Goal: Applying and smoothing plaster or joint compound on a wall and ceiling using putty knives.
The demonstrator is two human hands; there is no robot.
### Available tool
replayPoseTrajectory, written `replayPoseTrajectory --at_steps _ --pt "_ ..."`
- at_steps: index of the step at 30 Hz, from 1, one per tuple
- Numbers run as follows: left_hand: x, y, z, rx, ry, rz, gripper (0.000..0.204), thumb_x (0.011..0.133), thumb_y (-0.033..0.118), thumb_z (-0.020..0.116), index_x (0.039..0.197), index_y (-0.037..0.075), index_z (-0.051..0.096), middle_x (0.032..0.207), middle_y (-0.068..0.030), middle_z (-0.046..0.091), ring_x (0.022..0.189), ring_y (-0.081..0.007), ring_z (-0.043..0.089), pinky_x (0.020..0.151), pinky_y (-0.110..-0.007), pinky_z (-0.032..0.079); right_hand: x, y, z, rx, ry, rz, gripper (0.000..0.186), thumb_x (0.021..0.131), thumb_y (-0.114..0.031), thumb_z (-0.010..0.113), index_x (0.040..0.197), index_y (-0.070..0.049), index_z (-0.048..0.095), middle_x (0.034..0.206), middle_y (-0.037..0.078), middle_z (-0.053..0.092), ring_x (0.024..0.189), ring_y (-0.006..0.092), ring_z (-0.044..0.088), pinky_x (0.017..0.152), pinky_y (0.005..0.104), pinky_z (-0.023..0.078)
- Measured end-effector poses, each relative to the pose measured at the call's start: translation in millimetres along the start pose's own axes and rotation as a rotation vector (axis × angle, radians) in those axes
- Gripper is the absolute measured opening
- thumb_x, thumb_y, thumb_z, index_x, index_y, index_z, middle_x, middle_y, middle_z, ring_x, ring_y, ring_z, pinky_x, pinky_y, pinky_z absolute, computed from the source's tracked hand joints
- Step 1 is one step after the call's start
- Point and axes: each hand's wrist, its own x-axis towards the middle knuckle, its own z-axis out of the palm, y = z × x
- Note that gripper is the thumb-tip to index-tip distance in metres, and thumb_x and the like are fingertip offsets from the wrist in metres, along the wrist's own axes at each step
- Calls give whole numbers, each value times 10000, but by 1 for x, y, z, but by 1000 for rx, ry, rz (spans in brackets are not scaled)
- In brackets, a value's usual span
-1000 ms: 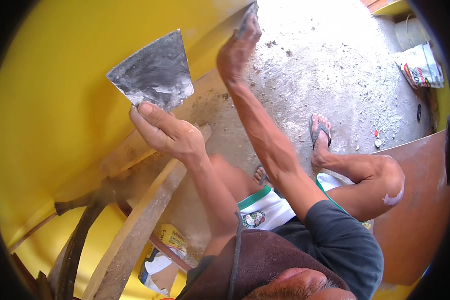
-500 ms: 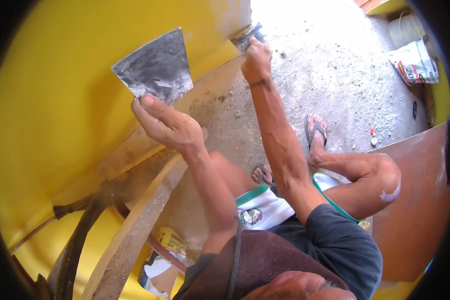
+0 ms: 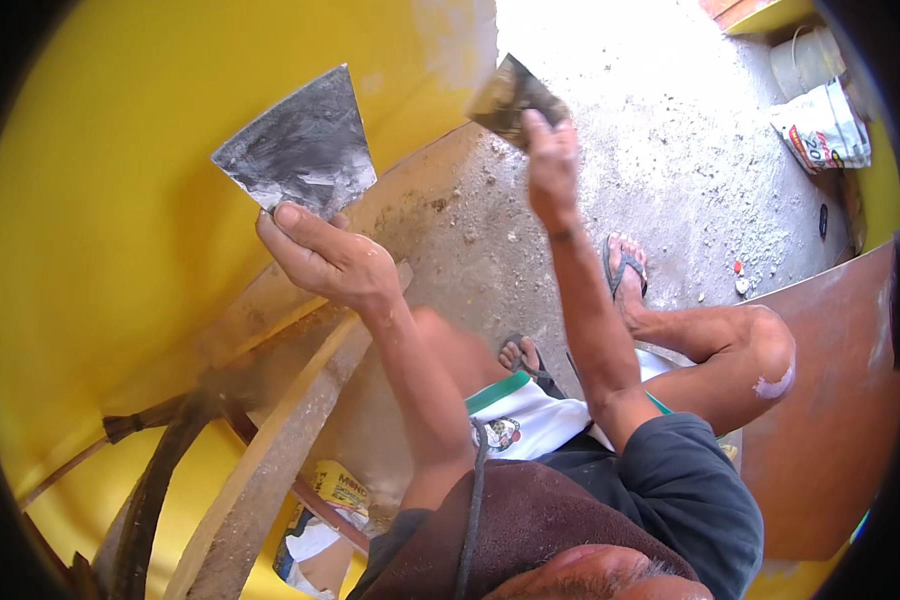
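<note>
My left hand (image 3: 335,262) grips the narrow end of a flat, trapezoid metal putty plate (image 3: 305,140). The plate is grey, with white putty smeared along its lower edge, and it is held up in front of the yellow wall (image 3: 120,180). My right hand (image 3: 553,175), a little blurred, is closed round a smaller dark scraper blade (image 3: 510,95). That blade is tilted, just right of the wall's bottom corner, and seems apart from the wall. Pale patches (image 3: 450,35) show on the wall near its right end.
A wooden beam (image 3: 270,460) slants up at the lower left beside dark strips. Below it leans a torn yellow bag (image 3: 335,490). Dusty, gritty floor (image 3: 670,130) lies ahead. At right stand a bucket (image 3: 810,60), a white sack (image 3: 825,128) and a brown panel (image 3: 820,400).
My right hand has drawn the scraper off the wall's lower right end, moving right and slightly nearer, and the blade has turned. The left hand and its plate have shifted slightly left and nearer.
</note>
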Motion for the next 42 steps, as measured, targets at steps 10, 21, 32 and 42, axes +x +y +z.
replayPoseTrajectory --at_steps 10,21,32,42 --pt "-9 6 1 -4 -68 48 283 1021 209 346 876 -15 443 695 -14 426 559 -69 392 447 -196 344 169 68 -94 154 -267 545 115 907 -110 525 909 -33 610 880 62 627 778 195 632 712 391 562" --pt "-9 9 3 -32 -113 49 275 1022 216 345 875 -1 428 688 -8 418 572 -69 397 469 -193 351 186 32 -71 -37 -487 450 103 867 -159 601 888 -66 638 829 9 645 724 107 627 699 284 544" --pt "-11 9 18 -72 -167 16 274 1023 222 337 884 7 433 719 -15 436 596 -78 415 496 -197 368 153 -39 -72 264 -538 208 194 901 -110 558 1050 4 609 1066 91 602 966 176 588 873 296 489" --pt "-13 4 22 -235 -722 -516 362 987 287 472 1198 -5 508 847 -19 563 656 -80 516 538 -202 426 63 -122 -78 212 -622 -228 230 929 -83 505 1104 -28 644 1143 130 626 1084 224 580 958 351 455"
